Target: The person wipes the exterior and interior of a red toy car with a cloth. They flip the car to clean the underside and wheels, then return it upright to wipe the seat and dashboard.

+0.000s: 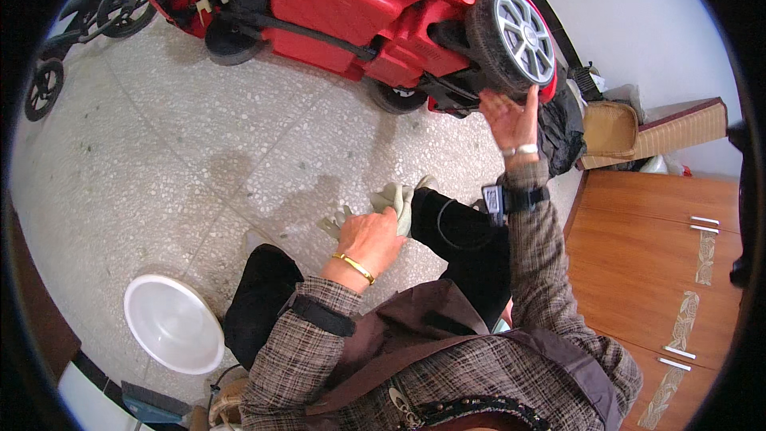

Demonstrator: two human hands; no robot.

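Red mower (351, 8) as landmark, tipped on side. Right hand (511, 118): fingers open, palm up, touching rear wheel (517, 40). Left hand (371, 239), well below mower: fingers closed on pale gloves (396, 198), long axis toward wheel. Right hand nearer wheel. White bowl (171, 323) on floor, lower left.
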